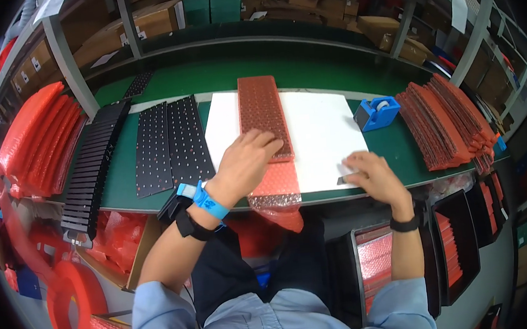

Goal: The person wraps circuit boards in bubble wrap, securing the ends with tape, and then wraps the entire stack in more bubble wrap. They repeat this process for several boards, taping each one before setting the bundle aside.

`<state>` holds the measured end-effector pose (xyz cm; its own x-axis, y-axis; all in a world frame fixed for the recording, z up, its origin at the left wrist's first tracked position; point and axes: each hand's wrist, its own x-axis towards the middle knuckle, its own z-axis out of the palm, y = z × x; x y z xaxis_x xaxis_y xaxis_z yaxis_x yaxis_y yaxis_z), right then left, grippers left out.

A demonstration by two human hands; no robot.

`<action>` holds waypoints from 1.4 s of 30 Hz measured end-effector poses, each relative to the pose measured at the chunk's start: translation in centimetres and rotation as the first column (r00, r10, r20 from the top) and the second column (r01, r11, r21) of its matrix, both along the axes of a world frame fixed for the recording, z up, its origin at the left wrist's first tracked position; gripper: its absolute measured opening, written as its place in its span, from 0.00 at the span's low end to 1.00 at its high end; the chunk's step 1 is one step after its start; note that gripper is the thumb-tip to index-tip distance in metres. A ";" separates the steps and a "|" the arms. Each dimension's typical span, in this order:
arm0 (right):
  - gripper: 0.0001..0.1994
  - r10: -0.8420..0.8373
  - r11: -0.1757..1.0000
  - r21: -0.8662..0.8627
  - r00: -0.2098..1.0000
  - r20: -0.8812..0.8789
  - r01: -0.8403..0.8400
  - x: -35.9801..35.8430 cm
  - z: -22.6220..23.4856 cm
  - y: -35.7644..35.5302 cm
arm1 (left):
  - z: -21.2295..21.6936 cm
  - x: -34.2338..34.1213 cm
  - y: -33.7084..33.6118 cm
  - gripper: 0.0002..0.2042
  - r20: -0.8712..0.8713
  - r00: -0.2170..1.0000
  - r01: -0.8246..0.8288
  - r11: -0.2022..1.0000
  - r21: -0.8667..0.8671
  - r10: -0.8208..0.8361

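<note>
A long board in red bubble wrap [261, 106] lies on a white sheet [326, 128] in front of me. My left hand [245, 166] rests on the wrapped board, fingers bent across its near half. Below it, the loose end of the wrap [274, 182] hangs over the table's front edge. My right hand [376, 177] is over the sheet's near right part, fingers apart and pointing left. By its fingertips lies a small dark piece [341, 181], too small to name. A blue tape dispenser [377, 113] stands right of the sheet.
Black perforated boards [172, 144] and a row of black slotted pieces [95, 168] lie at left. Red bubble-wrap bags [39, 142] are stacked far left, wrapped packs [443, 122] at right. Black bins [459, 248] stand below right; a red roll [74, 309] is below left.
</note>
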<state>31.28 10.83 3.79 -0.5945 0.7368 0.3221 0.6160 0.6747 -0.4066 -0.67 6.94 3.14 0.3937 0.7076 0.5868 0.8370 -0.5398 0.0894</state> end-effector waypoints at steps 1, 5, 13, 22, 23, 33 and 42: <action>0.10 0.011 1.000 0.020 1.000 -0.005 -0.011 0.3 -0.8 -0.4 | -0.4 -0.3 1.0 0.17 0.000 1.000 -0.002 1.000 0.009 0.002; 0.07 -0.007 0.999 -0.034 0.999 -0.039 0.006 -0.2 -0.8 -0.9 | -1.8 -1.4 2.5 0.18 -0.025 0.999 -0.043 0.992 -0.122 0.041; 0.06 0.217 0.976 0.072 0.950 -0.226 -0.206 -11.1 1.6 1.2 | -1.0 0.4 -6.2 0.15 0.152 0.985 0.132 0.939 -0.319 -0.087; 0.11 0.392 0.915 0.135 0.916 -0.085 -0.379 -18.0 -2.9 2.0 | -3.1 -0.8 -8.3 0.13 0.278 0.956 0.138 0.978 -0.156 -0.090; 0.11 0.390 0.917 0.126 0.917 -0.084 -0.379 -17.8 -3.1 2.1 | -3.5 -1.0 -8.2 0.13 0.283 0.955 0.140 0.977 -0.163 -0.089; 0.07 0.022 0.991 0.128 0.999 0.044 -0.028 -1.4 0.0 1.2 | -3.7 -1.5 -8.6 0.12 0.334 0.939 0.122 0.989 -0.088 -0.086; 0.10 0.444 0.860 0.344 0.885 -0.142 -0.377 -18.9 -2.5 1.5 | -4.7 -1.9 -8.5 0.10 0.321 0.938 0.159 0.985 -0.068 -0.129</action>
<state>12.40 12.35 1.33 -0.7152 0.2890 0.6364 0.1788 0.9559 -0.2331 -2.53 -1.55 -1.59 0.3014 0.7137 0.6323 0.6722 -0.6293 0.3900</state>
